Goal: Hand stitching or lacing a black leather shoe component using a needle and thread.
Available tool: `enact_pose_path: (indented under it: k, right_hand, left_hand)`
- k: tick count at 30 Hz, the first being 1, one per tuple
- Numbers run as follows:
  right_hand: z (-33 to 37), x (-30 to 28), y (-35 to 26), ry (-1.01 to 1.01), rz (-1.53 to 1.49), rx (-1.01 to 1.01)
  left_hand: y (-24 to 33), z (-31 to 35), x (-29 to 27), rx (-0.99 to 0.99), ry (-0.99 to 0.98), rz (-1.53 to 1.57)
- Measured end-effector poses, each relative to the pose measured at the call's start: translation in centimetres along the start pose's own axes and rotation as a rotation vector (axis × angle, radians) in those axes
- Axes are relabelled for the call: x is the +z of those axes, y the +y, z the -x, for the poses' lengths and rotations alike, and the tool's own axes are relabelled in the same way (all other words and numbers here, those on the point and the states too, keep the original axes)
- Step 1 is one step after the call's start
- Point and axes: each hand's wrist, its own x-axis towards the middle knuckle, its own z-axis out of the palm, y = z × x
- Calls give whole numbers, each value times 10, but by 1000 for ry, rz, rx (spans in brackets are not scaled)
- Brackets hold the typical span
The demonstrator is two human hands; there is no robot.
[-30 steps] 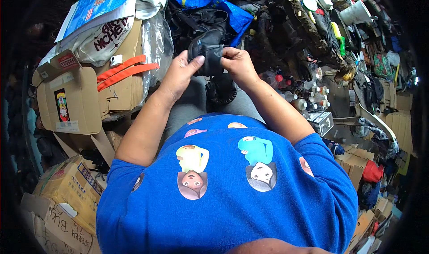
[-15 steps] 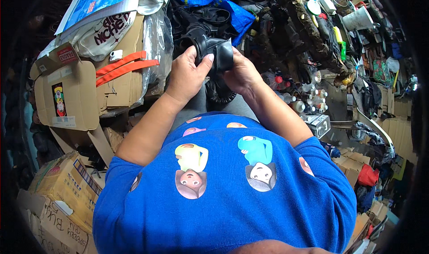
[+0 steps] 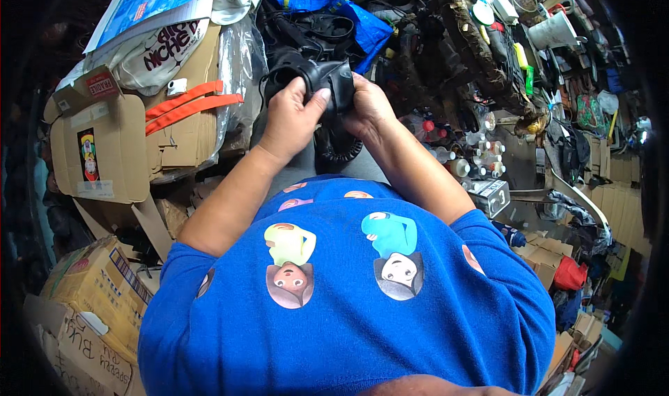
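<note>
While both hands have kept hold of the black pouch, the left hand has shifted its thumb up across the front, and the right hand grips the right edge; the pouch sits slightly nearer the chest than a moment ago, which suggests more handling. A cardboard box with orange straps crowds the left, a blue bag lies beyond, and small bottles stand to the right.

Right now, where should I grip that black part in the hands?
Grip the black part by its two outer sides, as the left hand and right hand do, coming from below; its top edge curls over, and clutter crowds behind.
</note>
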Motion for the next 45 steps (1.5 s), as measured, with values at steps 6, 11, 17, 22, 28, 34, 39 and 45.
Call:
enact_pose_path:
  k: [6,11,17,22,28,34,39,45]
  right_hand:
    - [10,10,3,-171,461,-360]
    - [9,19,23,-173,624,-234]
    - [-2,-1,43,-229,965,-184]
    - [-1,-13,43,-357,943,-210]
    - [1,-23,41,-456,953,-184]
    - [4,-24,45,-284,560,88]
    - [0,-24,44,-252,645,56]
    - [12,-19,33,-242,551,-159]
  left_hand:
    - [-18,-15,-37,35,387,-270]
    - [7,5,-37,161,114,-819]
    - [-17,21,-62,-199,80,-522]
    - [-41,23,-70,-276,149,-310]
    - [-41,27,-62,-252,210,-376]
    - [-25,34,-51,30,206,-584]
    - [-26,26,-53,-89,205,-620]
    - [-27,19,-55,-144,156,-647]
